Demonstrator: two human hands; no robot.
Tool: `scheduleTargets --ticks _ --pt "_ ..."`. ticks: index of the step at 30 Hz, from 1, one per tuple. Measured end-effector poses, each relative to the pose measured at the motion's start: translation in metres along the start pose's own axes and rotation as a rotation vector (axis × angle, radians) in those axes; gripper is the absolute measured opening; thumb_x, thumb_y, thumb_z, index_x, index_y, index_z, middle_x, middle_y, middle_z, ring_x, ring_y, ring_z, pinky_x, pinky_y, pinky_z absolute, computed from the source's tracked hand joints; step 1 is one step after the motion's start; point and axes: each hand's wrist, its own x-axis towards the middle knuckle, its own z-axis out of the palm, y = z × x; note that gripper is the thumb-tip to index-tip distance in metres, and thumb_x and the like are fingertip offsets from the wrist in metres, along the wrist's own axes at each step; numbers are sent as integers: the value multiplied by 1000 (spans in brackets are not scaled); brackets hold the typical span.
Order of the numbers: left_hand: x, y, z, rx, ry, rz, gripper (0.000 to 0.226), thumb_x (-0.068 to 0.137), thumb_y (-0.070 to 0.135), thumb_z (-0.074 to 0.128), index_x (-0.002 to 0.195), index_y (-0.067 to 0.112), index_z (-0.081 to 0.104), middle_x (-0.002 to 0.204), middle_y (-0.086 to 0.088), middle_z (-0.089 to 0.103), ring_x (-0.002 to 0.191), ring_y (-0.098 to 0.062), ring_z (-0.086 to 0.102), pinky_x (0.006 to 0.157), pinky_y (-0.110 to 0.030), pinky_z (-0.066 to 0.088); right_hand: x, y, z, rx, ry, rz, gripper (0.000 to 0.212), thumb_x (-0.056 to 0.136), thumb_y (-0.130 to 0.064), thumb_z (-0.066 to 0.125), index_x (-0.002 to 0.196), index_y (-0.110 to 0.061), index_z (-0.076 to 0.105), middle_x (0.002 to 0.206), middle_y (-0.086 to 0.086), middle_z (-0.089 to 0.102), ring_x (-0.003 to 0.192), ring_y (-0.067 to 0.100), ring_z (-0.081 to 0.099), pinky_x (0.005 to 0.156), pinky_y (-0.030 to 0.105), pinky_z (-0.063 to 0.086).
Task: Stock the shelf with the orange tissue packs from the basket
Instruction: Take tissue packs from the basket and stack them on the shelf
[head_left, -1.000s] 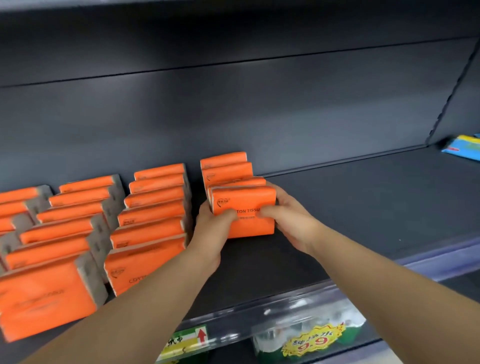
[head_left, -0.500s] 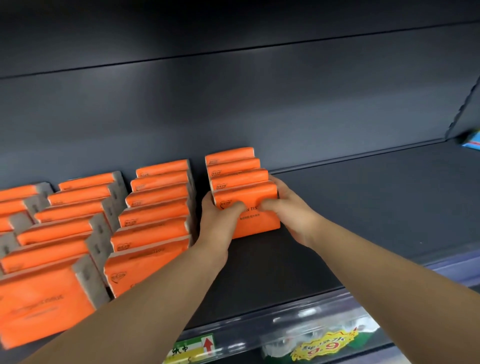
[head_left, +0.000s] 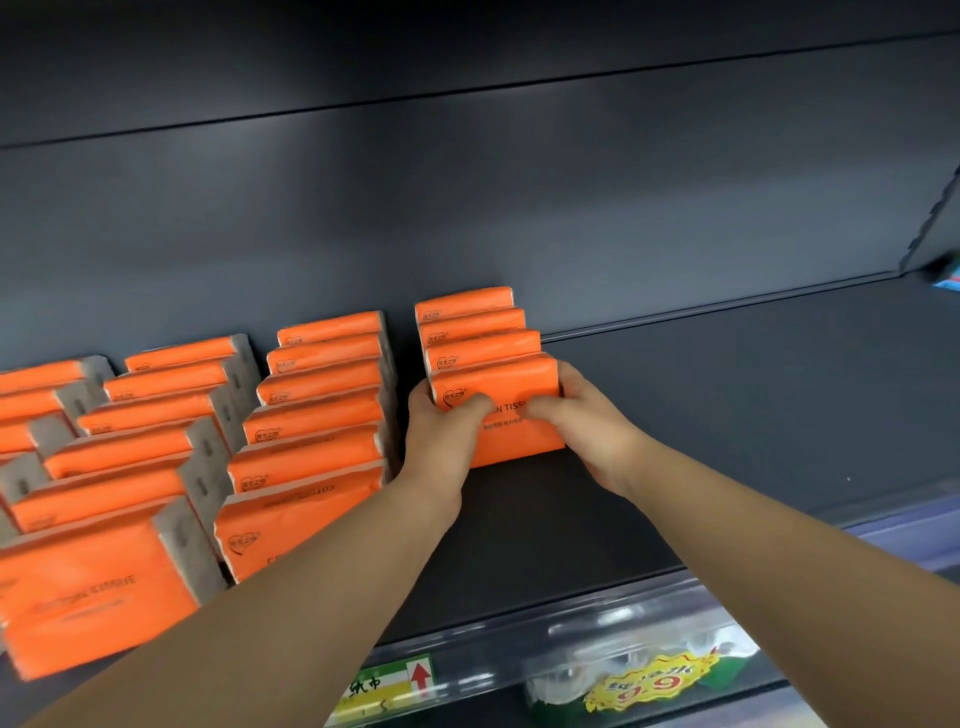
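An orange plastic-wrapped tissue pack (head_left: 511, 439) is standing on its long edge on the dark grey metal shelf (head_left: 727, 415), at the front of the rightmost row. Its long axis is running left to right, parallel to the shelf's front lip, and its printed face is turned toward the person. Three more orange packs (head_left: 472, 332) are lined up directly behind it, touching face to face and reaching the back panel.

The left hand (head_left: 441, 441) is gripping the pack's left end and the right hand (head_left: 582, 426) is gripping its right end. Both thumbs are pressing on the front face and the fingers are curling round the ends. The pack therefore lies straight ahead of both hands and between them, with neither hand nearer.

Just to the left, a neighbouring row of orange packs (head_left: 322, 410) is running further forward. The coming move probably depends on this squareness: letting go of both ends evenly should leave the pack upright and flush with the row.
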Motion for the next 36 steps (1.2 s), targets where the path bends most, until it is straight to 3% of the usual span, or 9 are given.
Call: scheduleTargets --ticks 6,9,13,18,22,26,29,34,36 --pt "-2 4 -2 17 46 -3 44 86 15 64 129 14 52 115 -9 66 106 -25 63 98 -48 49 -4 -5 1 2 59 -37 51 88 -6 53 134 -23 42 105 0 65 101 18 62 91 33 48" --pt "-5 8 -1 77 115 40 33 88 10 59 120 13 54 109 -8 67 102 -25 64 96 -46 50 -7 -9 1 -46 101 -54 61 89 -7 51 145 -20 31 125 2 58 113 18 56 101 38 45" --pt "-14 14 0 162 150 123 28 89 7 58 115 15 52 105 -4 65 100 -23 63 94 -38 50 -17 -16 3 -147 170 -112 67 90 -9 51 149 -19 22 152 1 32 137 16 33 107 29 32" --pt "-32 22 -1 264 101 240 36 89 5 58 123 12 53 107 -3 63 96 -17 60 85 -27 47 -34 -21 6 -313 226 -236 62 88 -6 51 146 -15 29 151 3 28 133 9 30 91 7 21" --pt "-49 28 -6 377 41 316 35 86 -1 55 119 9 56 106 -4 62 92 -12 56 67 -5 38 -49 -25 10 -462 228 -275 66 87 -6 51 147 -16 26 157 5 15 145 14 13 102 14 13" --pt "-70 34 -12 448 -15 354 32 84 -1 54 109 18 61 106 -5 62 104 -19 57 85 -17 44 -70 -32 18 -584 212 -294 65 86 -9 50 147 -17 28 157 7 17 146 19 10 117 30 16" --pt "-88 35 -22 487 -54 362 30 84 -2 55 111 13 58 121 -10 59 117 -23 53 102 -34 42 -89 -37 25 -688 197 -308 65 87 -14 50 147 -17 27 157 8 16 145 26 12 117 37 17" --pt "-120 36 -46 690 -106 384 56 88 3 56 141 9 38 145 -10 41 138 -23 34 102 -14 22 -127 -44 39 -845 174 -339 69 88 -21 52 149 -18 21 159 7 8 146 24 4 118 40 9" --pt "-134 37 -58 764 -146 404 63 89 5 55 146 9 31 153 -10 31 145 -24 22 111 -20 15 -139 -45 46 -920 156 -327 72 88 -24 52 151 -18 16 160 7 1 147 24 -1 119 41 4"
